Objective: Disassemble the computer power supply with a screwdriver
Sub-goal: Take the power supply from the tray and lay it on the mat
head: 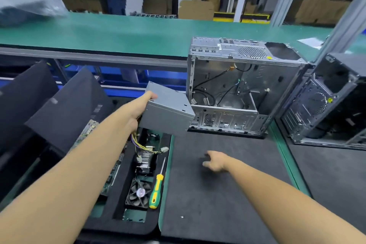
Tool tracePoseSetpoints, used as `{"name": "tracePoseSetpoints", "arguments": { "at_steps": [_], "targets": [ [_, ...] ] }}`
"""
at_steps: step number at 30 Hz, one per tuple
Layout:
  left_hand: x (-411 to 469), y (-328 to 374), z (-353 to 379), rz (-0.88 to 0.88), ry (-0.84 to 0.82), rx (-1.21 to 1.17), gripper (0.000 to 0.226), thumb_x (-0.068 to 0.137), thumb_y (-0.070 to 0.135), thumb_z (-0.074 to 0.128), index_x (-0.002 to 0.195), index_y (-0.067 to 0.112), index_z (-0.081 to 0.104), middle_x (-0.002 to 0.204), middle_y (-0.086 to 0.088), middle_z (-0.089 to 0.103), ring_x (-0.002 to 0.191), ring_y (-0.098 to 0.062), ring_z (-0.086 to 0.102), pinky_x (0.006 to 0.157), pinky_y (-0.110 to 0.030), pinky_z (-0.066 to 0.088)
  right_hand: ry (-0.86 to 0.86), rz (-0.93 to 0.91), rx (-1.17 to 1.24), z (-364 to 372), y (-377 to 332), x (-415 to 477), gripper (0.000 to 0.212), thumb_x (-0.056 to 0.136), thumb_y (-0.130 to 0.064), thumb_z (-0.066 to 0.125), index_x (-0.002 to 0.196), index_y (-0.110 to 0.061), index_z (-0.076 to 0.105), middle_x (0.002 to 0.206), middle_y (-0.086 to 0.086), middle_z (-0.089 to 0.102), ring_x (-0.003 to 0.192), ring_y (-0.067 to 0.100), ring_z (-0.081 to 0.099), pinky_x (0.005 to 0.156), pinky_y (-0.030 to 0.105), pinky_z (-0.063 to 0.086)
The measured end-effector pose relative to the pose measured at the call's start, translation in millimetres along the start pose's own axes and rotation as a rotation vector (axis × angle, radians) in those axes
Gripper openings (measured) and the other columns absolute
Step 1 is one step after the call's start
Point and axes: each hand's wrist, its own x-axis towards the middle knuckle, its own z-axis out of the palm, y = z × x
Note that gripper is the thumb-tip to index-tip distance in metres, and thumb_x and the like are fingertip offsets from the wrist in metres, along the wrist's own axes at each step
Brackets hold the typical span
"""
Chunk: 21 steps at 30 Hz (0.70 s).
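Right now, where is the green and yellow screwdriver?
In the head view, the screwdriver lies low and left of centre, in the black tray just right of the fan, beside the left edge of the dark mat.

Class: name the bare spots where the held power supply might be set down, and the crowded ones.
Free: the dark mat, between the open case behind and the screwdriver on its left, under the right hand; also the green belt beyond. Crowded: the foam tray left of the mat, with fan and circuit board.
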Motion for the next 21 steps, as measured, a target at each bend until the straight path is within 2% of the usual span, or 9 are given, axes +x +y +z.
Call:
{"name": "tracePoseSetpoints", "arguments": {
  "at_steps": [2, 4, 6, 8, 10, 12, 14, 18, 21],
  "targets": [
    [-9.5, -8.5, -1.4, -0.009, -0.025, -0.016, 0.032, 0.074, 0.05, 0.068, 0.082, 0.02, 0.062, 0.052, 0.003, 0.067, 0.049, -0.018, 0.068, 0.053, -0.026, 0.052, 0.11, 0.01, 0.414, -12.8, -13.3, -4.2, 0.037, 0.101, -0.03, 0.042, 0.131, -0.01, 0.053, 0.134, 0.012, 0.058, 0.113, 0.028, 0.059, 0.093, 0.031, 0.041],
    [-17.1, -15.9, -1.5, -0.001, -0.039, -0.008, 0.034, 0.073, 0.051, 0.069, 0.085, 0.02, 0.065, 0.064, 0.001, 0.071, 0.054, -0.018, 0.069, 0.059, -0.027, 0.049, 0.073, 0.047, 0.942, -24.2, -27.4, -10.5, 0.037, 0.102, -0.043, 0.038, 0.119, -0.016, 0.055, 0.11, 0.008, 0.069, 0.085, 0.027, 0.065, 0.081, 0.036, 0.045],
    [-23.5, -24.0, 2.9, 0.018, -0.038, 0.038, 0.045, 0.07, 0.052, 0.072, 0.101, 0.02, 0.066, 0.087, -0.001, 0.071, 0.074, -0.019, 0.067, 0.065, -0.029, 0.044, -0.096, -0.015, 1.312, -34.3, -34.6, -13.8, 0.057, 0.096, -0.066, 0.033, 0.119, -0.02, 0.057, 0.108, 0.01, 0.071, 0.089, 0.032, 0.069, 0.08, 0.041, 0.053],
    [-26.2, -32.8, 12.3, 0.03, -0.033, 0.095, 0.069, 0.063, 0.056, 0.075, 0.119, 0.017, 0.06, 0.111, -0.003, 0.063, 0.099, -0.023, 0.06, 0.082, -0.036, 0.044, -0.285, -0.136, 1.506, -41.1, -35.2, -14.9, 0.082, 0.084, -0.084, 0.028, 0.125, -0.023, 0.064, 0.124, 0.013, 0.066, 0.109, 0.037, 0.065, 0.089, 0.051, 0.053],
    [-27.6, -39.0, 26.1, 0.041, -0.057, 0.147, 0.082, 0.055, 0.06, 0.076, 0.121, 0.014, 0.058, 0.124, -0.005, 0.058, 0.113, -0.027, 0.054, 0.097, -0.043, 0.041, -0.324, -0.18, 1.636, -46.1, -34.0, -21.0, 0.087, 0.077, -0.088, 0.035, 0.126, -0.022, 0.067, 0.131, 0.012, 0.062, 0.116, 0.033, 0.062, 0.094, 0.05, 0.051],
    [-27.9, -44.9, 43.5, 0.044, -0.113, 0.202, 0.088, 0.049, 0.064, 0.075, 0.121, 0.016, 0.059, 0.129, -0.004, 0.056, 0.118, -0.028, 0.052, 0.103, -0.046, 0.039, -0.248, -0.151, 1.695, -46.8, -26.4, -26.4, 0.077, 0.076, -0.075, 0.058, 0.127, -0.019, 0.066, 0.128, 0.012, 0.065, 0.11, 0.031, 0.066, 0.091, 0.045, 0.053],
    [-23.6, -53.3, 63.7, 0.005, -0.191, 0.222, 0.088, 0.05, 0.066, 0.074, 0.123, 0.02, 0.058, 0.135, -0.004, 0.051, 0.123, -0.028, 0.049, 0.106, -0.046, 0.036, -0.134, -0.11, 1.705, -44.4, -8.6, -29.4, 0.069, 0.075, -0.06, 0.069, 0.127, -0.016, 0.063, 0.12, 0.012, 0.069, 0.1, 0.03, 0.07, 0.081, 0.041, 0.057],
    [-4.4, -78.7, 108.9, -0.115, -0.372, 0.25, 0.059, 0.071, 0.062, 0.07, 0.12, 0.03, 0.061, 0.145, -0.006, 0.045, 0.129, -0.024, 0.041, 0.099, -0.038, 0.03, 0.008, -0.037, 1.708, -39.8, 41.9, -42.2, 0.057, 0.087, -0.053, 0.062, 0.126, -0.012, 0.06, 0.117, 0.014, 0.07, 0.103, 0.031, 0.069, 0.082, 0.041, 0.055],
    [2.3, -93.5, 145.2, -0.153, -0.495, 0.332, 0.066, 0.061, 0.065, 0.07, 0.116, 0.029, 0.066, 0.131, -0.009, 0.062, 0.117, -0.023, 0.058, 0.106, -0.044, 0.044, 0.081, 0.021, 1.669, -33.6, 81.3, -55.0, 0.055, 0.088, -0.053, 0.061, 0.125, -0.012, 0.062, 0.116, 0.013, 0.07, 0.106, 0.032, 0.068, 0.095, 0.046, 0.051]
  ]
}}
